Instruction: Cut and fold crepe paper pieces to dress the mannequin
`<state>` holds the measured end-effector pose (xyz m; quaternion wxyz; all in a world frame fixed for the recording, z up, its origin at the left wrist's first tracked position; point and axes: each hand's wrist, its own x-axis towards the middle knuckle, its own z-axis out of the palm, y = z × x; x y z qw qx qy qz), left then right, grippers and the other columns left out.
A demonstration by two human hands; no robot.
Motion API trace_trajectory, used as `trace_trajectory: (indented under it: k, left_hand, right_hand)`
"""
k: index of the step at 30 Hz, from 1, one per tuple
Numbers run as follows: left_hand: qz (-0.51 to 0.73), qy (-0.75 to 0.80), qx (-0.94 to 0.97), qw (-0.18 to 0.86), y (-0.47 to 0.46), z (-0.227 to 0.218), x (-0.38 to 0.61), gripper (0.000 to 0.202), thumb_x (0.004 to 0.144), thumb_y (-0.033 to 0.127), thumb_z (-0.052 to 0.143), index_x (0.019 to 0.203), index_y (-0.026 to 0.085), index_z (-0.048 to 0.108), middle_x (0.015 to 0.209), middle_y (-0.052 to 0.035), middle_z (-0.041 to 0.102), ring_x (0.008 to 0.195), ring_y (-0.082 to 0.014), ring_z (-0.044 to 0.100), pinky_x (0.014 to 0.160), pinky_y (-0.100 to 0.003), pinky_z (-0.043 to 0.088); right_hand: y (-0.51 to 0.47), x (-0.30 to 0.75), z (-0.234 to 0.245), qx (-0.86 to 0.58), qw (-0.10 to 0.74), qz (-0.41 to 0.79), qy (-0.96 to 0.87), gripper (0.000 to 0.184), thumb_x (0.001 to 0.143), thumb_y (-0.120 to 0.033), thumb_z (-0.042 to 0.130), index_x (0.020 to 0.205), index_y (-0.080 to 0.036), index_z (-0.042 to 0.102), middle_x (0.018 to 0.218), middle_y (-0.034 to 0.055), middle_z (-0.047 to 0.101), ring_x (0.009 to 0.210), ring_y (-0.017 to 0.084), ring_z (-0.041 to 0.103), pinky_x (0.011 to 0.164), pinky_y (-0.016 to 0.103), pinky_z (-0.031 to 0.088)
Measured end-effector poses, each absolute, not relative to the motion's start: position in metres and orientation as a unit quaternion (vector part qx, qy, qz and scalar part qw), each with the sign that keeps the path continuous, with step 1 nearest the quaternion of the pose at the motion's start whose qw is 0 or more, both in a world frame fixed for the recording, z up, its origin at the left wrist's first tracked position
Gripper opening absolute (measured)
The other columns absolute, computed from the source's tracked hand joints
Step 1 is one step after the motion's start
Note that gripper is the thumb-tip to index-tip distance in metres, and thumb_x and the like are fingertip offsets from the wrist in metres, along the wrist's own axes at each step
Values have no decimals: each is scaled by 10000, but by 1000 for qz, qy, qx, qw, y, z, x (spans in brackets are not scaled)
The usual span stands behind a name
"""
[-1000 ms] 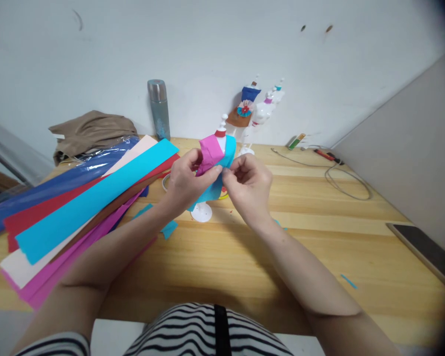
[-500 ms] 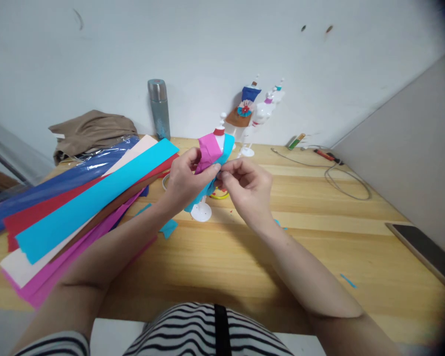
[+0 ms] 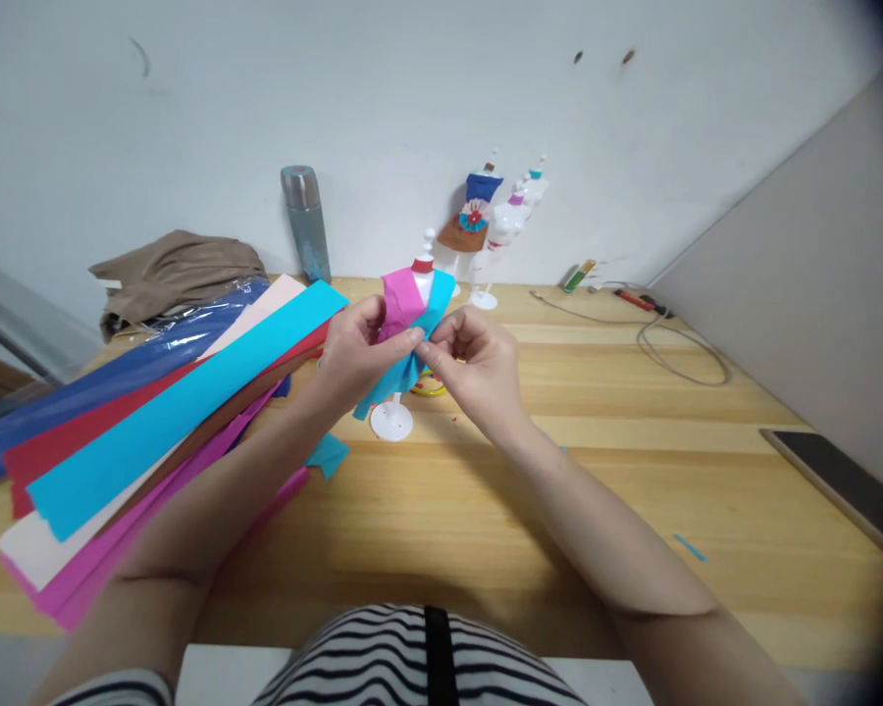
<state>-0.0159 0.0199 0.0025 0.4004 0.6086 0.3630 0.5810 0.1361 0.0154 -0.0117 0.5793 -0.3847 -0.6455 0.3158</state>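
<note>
A small white dress form [image 3: 421, 284] with a red neck band stands on a round white base [image 3: 391, 422]. Pink crepe paper [image 3: 401, 302] covers one shoulder, and blue crepe paper [image 3: 437, 298] crosses from the other shoulder down over the waist. My left hand [image 3: 360, 348] is closed round the form's left side, its thumb pressing the blue paper at the waist. At the same spot my right hand [image 3: 478, 363] pinches the blue paper between thumb and forefinger. The gathered part between the fingertips is mostly hidden.
Coloured crepe paper strips [image 3: 183, 397] lie on the left by a brown cloth [image 3: 181, 275]. A flask [image 3: 305, 224] and several other dress forms [image 3: 478, 211] stand at the back. A cable [image 3: 677, 363] and a dark flat device [image 3: 839, 485] are on the right.
The view has shifted slightly. The blue paper at the waist is now pulled together, with its lower part fanning out below the fingertips. Both hands stay on the form.
</note>
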Motion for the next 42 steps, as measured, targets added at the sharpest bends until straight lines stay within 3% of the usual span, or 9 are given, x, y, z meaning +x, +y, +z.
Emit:
trace_trajectory:
  k: [6,14,18,31,37,42]
  left_hand:
    - [574,352,615,411,22,2,-18,242,681,309,779,863,166,707,808,-34,739,752,-187,697,687,-308,579]
    - [577,353,614,406,29,0,-22,337,637,365,850,873,161,723,857,-51,768,790,-217,724,726,-346,615]
    - [570,353,625,400,29,-2,-22,327,662,374,842,889,166,731,894,-64,778,834,-235,741,749,-363,625]
    - [537,324,632,456,30,3,-27,351,629,341,879,911,170,758,887,-61,787,879,-251,760,777,-364,632]
    - [532,316,635,464,33,2,-29,442,554,427,938,866,178,748,844,-53,777,854,-262,761,736,-363,635]
    - [542,308,645,442,37,-6,-27,380,606,363,900,888,161,747,920,-58,784,893,-249,753,795,-360,624]
  right_hand:
    - [19,137,-11,-377,571,368,-630,283,722,-366,761,686,-244,509,536,-67,480,500,109,433,486,267,366]
    - [16,142,-5,-360,560,314,-677,100,776,-242,650,722,-229,567,616,-40,558,540,120,503,539,291,410]
    - [18,141,-8,-384,561,303,-668,175,764,-250,706,708,-232,541,602,-49,543,533,114,478,527,284,392]
    - [25,146,-3,-336,544,455,-620,471,612,-436,920,762,-243,517,578,-84,526,465,105,484,463,280,422]
    - [28,149,-2,-319,530,495,-609,387,599,-367,928,723,-231,588,548,-64,588,452,127,553,461,289,471]
    - [27,151,-2,-338,530,484,-609,342,627,-378,900,724,-228,609,543,-59,589,443,122,545,445,278,446]
